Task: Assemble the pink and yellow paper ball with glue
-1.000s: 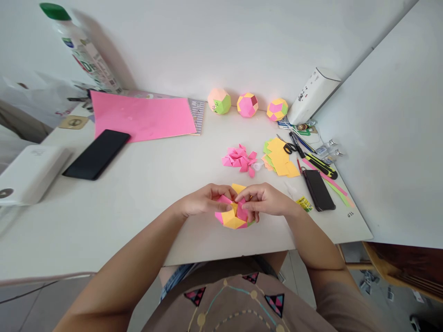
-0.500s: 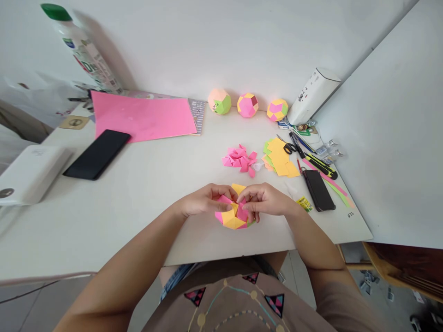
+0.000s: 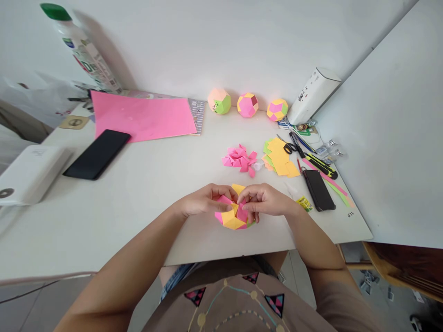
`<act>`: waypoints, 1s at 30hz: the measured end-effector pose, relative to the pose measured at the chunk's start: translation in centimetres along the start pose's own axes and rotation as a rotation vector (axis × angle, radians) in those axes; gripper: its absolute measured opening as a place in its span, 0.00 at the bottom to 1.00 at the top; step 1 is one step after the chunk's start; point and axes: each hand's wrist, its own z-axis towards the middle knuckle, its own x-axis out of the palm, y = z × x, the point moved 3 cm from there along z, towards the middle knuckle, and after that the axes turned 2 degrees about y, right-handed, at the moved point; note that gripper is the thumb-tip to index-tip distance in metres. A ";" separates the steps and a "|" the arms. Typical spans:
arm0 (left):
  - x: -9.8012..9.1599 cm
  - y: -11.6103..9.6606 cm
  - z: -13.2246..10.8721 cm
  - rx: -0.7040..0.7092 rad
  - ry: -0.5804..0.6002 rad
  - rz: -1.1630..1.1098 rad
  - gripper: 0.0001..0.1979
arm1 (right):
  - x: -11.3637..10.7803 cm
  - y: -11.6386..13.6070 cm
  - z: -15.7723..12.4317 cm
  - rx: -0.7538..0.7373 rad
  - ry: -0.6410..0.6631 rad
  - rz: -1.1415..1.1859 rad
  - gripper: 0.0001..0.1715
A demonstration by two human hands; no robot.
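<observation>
Close to the table's front edge, a folded-paper ball (image 3: 232,223) in yellow, pink and a bit of green is held between both hands. My left hand (image 3: 208,199) grips its left side, thumb on the yellow and pink faces. On the other side my right hand (image 3: 266,199) pinches a pink flap near the top, its fingers curled. Fingers cover part of the ball. Just beyond lies a heap of pink folded paper pieces (image 3: 238,158). To its right is a stack of yellow, green and peach paper pieces (image 3: 278,157).
Finished paper balls (image 3: 248,105) line the wall. At right are scissors (image 3: 290,147), a utility knife (image 3: 321,166), a black pouch (image 3: 318,190) and a white cylinder (image 3: 313,96). At left are a pink sheet (image 3: 145,115), a phone (image 3: 97,154), a white box (image 3: 32,173) and a bottle (image 3: 86,55).
</observation>
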 end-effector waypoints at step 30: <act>0.0 0.0 0.1 -0.004 0.003 0.009 0.07 | 0.0 0.0 0.0 -0.014 0.006 -0.011 0.12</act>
